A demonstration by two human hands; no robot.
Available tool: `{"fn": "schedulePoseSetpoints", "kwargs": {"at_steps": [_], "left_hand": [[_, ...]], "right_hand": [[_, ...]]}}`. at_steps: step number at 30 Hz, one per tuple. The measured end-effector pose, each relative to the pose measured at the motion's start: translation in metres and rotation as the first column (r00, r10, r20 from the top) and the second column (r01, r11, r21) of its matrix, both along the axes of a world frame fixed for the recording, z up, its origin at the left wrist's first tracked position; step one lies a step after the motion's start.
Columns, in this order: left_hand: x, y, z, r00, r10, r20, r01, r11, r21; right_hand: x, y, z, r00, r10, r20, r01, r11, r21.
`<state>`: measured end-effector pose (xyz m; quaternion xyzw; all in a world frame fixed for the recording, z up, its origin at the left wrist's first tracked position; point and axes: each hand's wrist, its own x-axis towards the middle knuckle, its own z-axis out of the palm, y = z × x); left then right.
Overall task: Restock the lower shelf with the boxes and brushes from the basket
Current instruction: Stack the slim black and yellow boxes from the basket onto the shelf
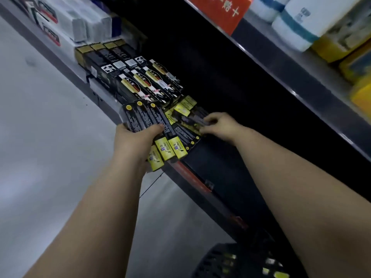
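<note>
Clamping fan of brush packs [140, 119] in left hand [134, 139] at near edge of lower shelf [210, 159]; curling right hand [219, 125] round laid pack [190, 120] just right. Square it against neighbours first (yellow ends aligned), then feed singly.

Lower shelf [216, 157]: bare dark stretch beyond the right hand [218, 125], open from the floor [50, 137] aisle; left part filled with stacked black-and-gold boxes [148, 83]; brush packs [186, 135] heaped mid-shelf beside the left hand [132, 141]; upper shelf [281, 63] overhangs above; black basket [230, 259] near the shelf front.
</note>
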<state>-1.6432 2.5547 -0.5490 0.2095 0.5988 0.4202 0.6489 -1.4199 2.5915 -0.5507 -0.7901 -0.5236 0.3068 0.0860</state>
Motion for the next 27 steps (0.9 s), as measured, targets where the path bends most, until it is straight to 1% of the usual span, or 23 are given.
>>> {"fn": "schedulePoseSetpoints", "kwargs": {"at_steps": [1, 2, 3, 4, 7, 8, 11, 17, 24, 27], "left_hand": [[-0.002, 0.002, -0.002, 1.000, 0.015, -0.013, -0.015, 1.000, -0.005], [-0.005, 0.004, -0.003, 0.999, 0.035, -0.031, -0.035, 0.999, -0.002], [-0.009, 0.007, -0.005, 0.997, 0.056, -0.055, -0.055, 0.998, 0.007], [-0.013, 0.009, -0.006, 0.994, 0.072, -0.087, -0.071, 0.997, 0.015], [-0.024, 0.014, -0.006, 0.985, 0.086, -0.150, -0.084, 0.996, 0.018], [-0.026, 0.016, -0.005, 0.985, 0.086, -0.152, -0.085, 0.996, 0.013], [-0.031, 0.016, -0.001, 0.987, 0.081, -0.137, -0.081, 0.997, 0.009], [-0.039, 0.016, 0.005, 0.995, 0.058, -0.086, -0.058, 0.998, 0.005], [-0.036, 0.010, 0.011, 0.998, 0.023, -0.050, -0.022, 0.999, 0.026], [-0.032, 0.009, 0.012, 0.999, -0.001, -0.042, 0.002, 1.000, 0.031]], "right_hand": [[-0.001, -0.001, -0.006, 0.971, 0.147, 0.188, -0.137, 0.988, -0.066], [-0.003, -0.002, -0.007, 0.911, 0.252, 0.326, -0.222, 0.967, -0.126], [-0.007, -0.001, -0.007, 0.865, 0.304, 0.398, -0.262, 0.952, -0.158], [-0.012, 0.000, -0.004, 0.857, 0.319, 0.404, -0.279, 0.947, -0.157], [-0.035, 0.001, 0.001, 0.914, 0.317, 0.253, -0.301, 0.948, -0.100], [-0.044, 0.000, 0.000, 0.911, 0.332, 0.243, -0.317, 0.943, -0.099], [-0.063, -0.005, -0.006, 0.877, 0.381, 0.291, -0.353, 0.924, -0.146], [-0.069, -0.005, -0.006, 0.872, 0.334, 0.358, -0.287, 0.941, -0.180], [-0.068, -0.010, -0.006, 0.890, 0.314, 0.330, -0.284, 0.949, -0.139], [-0.069, -0.011, -0.003, 0.884, 0.321, 0.339, -0.275, 0.945, -0.177]]}}
